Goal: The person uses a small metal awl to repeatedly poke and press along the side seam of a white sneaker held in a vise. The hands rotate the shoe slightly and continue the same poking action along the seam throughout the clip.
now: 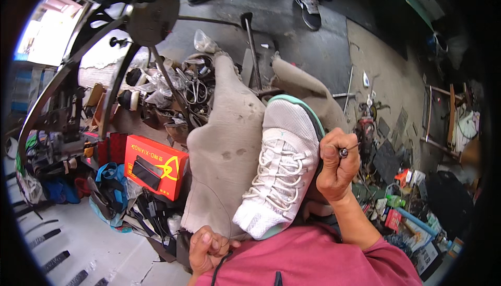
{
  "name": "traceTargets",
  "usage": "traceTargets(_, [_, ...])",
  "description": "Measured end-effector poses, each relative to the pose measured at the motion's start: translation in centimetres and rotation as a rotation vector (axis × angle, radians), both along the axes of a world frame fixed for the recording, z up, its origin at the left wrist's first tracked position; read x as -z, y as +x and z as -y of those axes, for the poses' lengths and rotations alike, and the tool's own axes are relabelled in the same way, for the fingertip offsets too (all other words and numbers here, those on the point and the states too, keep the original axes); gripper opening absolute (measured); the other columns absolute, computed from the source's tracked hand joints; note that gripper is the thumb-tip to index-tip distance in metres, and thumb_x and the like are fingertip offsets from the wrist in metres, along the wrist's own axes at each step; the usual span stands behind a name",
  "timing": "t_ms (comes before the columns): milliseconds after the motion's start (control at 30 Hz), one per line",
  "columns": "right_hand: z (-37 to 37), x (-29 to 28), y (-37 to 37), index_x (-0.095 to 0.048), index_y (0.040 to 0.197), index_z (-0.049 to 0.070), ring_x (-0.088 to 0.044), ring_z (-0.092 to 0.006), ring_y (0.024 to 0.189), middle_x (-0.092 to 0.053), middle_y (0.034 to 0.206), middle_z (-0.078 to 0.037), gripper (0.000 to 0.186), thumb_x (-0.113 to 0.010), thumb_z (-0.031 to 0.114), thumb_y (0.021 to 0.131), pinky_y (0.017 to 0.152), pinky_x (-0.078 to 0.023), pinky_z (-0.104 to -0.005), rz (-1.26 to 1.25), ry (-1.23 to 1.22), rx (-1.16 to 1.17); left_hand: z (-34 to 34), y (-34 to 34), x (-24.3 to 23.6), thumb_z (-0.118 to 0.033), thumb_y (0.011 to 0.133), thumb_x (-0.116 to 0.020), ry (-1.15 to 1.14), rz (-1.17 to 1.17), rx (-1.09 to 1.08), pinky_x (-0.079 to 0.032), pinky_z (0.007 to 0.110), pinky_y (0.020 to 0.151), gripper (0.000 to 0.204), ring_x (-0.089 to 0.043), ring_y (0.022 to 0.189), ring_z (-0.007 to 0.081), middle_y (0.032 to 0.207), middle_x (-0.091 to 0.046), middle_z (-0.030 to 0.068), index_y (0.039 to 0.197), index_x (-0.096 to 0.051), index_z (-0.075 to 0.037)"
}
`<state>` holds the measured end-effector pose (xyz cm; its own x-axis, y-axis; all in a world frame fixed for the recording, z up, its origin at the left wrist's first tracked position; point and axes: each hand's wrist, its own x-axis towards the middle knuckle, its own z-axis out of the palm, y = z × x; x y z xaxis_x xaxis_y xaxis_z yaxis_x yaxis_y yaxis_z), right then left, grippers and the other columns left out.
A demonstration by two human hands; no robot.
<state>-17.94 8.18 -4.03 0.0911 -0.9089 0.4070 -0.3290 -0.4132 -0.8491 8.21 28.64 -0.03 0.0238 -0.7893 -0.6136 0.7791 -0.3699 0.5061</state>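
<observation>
A white lace-up sneaker (pixel 282 166) with a mint-green and dark sole edge lies across my lap, toe pointing away from me. Beneath it is a worn grey-beige cloth (pixel 227 129) draped over my legs. My right hand (pixel 338 168) is closed in a fist beside the shoe's right edge, gripping an awl (pixel 343 153); only its metal end and a thin point show. Low at the left, by the shoe's heel, my left hand (pixel 206 247) pinches a thin dark thread (pixel 219 198) that arcs over the cloth. The fingers hide where the thread ends.
A black iron machine with a round wheel (pixel 154 14) stands at the left. Near it are a red box (pixel 155 167), bags and a heap of tools with scissors (pixel 196 91). Bottles and scraps clutter the right. Another person's shoes (pixel 308 8) are ahead.
</observation>
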Motion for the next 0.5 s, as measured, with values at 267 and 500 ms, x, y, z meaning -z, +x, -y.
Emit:
traceTargets(267, [-0.2,0.4,-0.3,-0.047,0.099,0.002,-0.053,-0.0206,0.064,-0.057,0.079,-0.009,0.013,-0.057,0.002,0.107,0.059,-0.043,-0.0316,0.103,-0.029,-0.063,-0.5,-1.3,0.3,-0.028,0.108,-0.056,0.034,0.039,-0.045,-0.059,0.051,0.089,0.032,-0.03,0.05,0.0111,0.06,-0.036,-0.0004,0.083,-0.051,-0.008])
traceTargets(500, [0.4,0.6,-0.4,-0.052,0.102,0.0,-0.051,-0.0159,0.067,-0.057,0.08,-0.006,0.011,-0.054,0.006,0.111,0.062,-0.042,-0.0287,0.246,0.029,-0.065,1.6,1.9,1.6,-0.033,0.107,-0.055,-0.141,0.279,-0.209,-0.06,0.054,0.087,0.035,-0.058,0.056,0.0206,0.066,-0.053,0.0044,0.08,-0.049,-0.011])
